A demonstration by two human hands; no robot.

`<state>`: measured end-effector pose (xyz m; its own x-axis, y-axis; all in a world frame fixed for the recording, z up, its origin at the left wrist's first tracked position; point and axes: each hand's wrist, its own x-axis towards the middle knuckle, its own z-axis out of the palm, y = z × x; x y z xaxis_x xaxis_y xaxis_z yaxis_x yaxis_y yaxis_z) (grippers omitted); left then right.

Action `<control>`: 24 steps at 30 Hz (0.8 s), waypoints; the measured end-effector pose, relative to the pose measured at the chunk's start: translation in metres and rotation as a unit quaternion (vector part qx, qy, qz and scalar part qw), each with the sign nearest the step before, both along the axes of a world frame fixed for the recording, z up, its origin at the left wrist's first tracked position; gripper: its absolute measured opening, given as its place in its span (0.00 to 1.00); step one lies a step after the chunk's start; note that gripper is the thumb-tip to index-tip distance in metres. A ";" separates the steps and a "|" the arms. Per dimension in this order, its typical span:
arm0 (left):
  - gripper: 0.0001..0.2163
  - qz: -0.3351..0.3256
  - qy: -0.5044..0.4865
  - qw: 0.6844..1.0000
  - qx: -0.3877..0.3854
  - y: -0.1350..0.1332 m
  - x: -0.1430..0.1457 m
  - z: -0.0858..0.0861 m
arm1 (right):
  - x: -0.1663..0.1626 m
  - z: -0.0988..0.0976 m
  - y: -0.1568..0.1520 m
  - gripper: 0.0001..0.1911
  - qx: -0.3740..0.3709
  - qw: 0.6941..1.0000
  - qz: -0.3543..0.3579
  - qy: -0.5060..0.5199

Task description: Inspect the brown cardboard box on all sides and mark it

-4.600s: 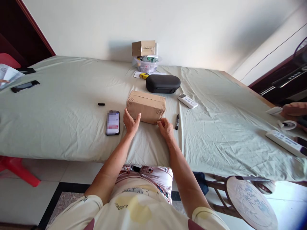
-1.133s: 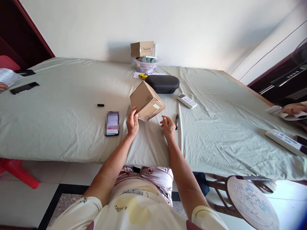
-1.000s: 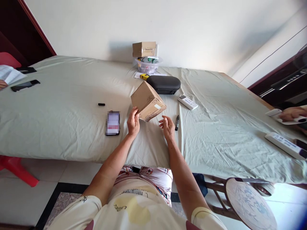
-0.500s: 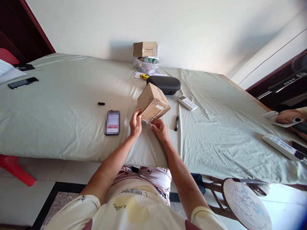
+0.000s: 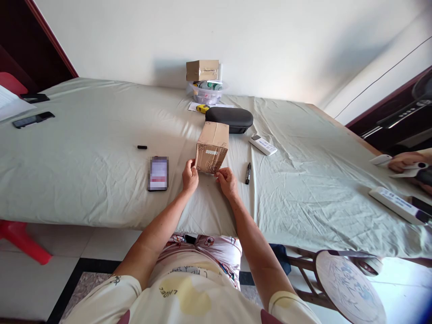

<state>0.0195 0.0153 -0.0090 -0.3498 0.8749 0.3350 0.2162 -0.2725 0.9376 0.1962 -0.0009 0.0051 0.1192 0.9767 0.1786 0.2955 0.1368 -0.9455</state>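
A small brown cardboard box [image 5: 212, 150] with dark scribbles and a pale dotted label is in front of me on the cloth-covered table. My left hand [image 5: 191, 177] grips its left side near the lower edge, thumb and fingers closed on it. At the lower right corner, my right hand [image 5: 227, 182] pinches the box's edge with thumb and forefinger; whether a strip of tape is between them is too small to tell. A black marker [image 5: 249, 173] lies uncapped to the right of my right hand. Left of my left hand is a phone [image 5: 158, 173] with a lit, blurred screen.
Behind the box lie a black hard case [image 5: 231, 119] and a yellow tape measure [image 5: 203, 108]. A plastic tub [image 5: 207, 95] carries another carton [image 5: 202, 70]. A white device [image 5: 263, 145] and a black cap [image 5: 142, 147] lie nearby. Another person's hand [image 5: 403, 162] holds something white at far right.
The box has turned between my hands, so its labelled side now faces me more squarely. My right hand has shifted slightly right, still at the lower edge.
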 end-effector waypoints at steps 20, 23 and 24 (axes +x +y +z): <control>0.15 -0.005 0.066 0.998 -0.014 -0.002 -0.003 0.007 | 0.004 0.011 -0.004 0.12 0.013 0.993 -0.057 -0.100; 0.14 -0.008 0.070 0.997 -0.005 -0.002 -0.004 0.004 | 0.005 0.011 -0.004 0.12 0.022 0.990 -0.065 -0.121; 0.14 -0.007 0.072 0.997 -0.003 -0.002 -0.004 0.003 | 0.006 0.011 -0.004 0.11 0.023 0.990 -0.066 -0.126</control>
<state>0.0158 0.0136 -0.0060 -0.2860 0.8818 0.3750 0.3450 -0.2704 0.8988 0.2018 -0.0049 0.0165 0.1919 0.9455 0.2632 0.5390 0.1226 -0.8333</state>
